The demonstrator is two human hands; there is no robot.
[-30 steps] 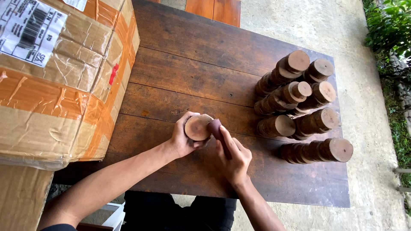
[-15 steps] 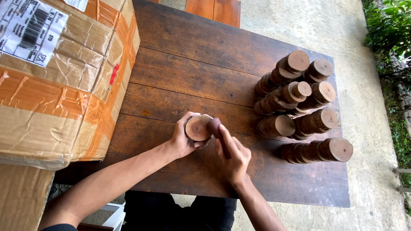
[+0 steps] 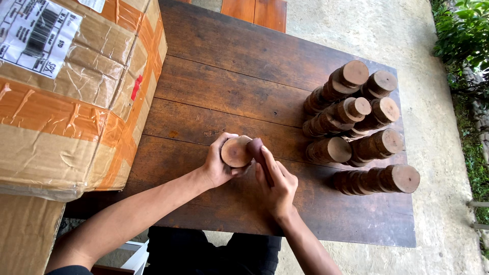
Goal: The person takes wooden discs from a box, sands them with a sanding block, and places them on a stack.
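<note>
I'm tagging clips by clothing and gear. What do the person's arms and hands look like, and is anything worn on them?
Both forearms are bare, and the left hand and right hand wear no gloves. No watch, ring or bracelet shows. A dark sleeve edge appears at the left upper arm. The right arm's upper part is out of view.

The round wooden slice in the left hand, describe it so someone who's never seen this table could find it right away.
Start at the dark plank table, with a taped cardboard box on its left and stacks of wooden discs on its right. Near the front edge, the left hand grips one round wooden slice, pale face up, while the right hand presses a dark reddish piece against its rim. It is the only slice apart from the stacks.
</note>
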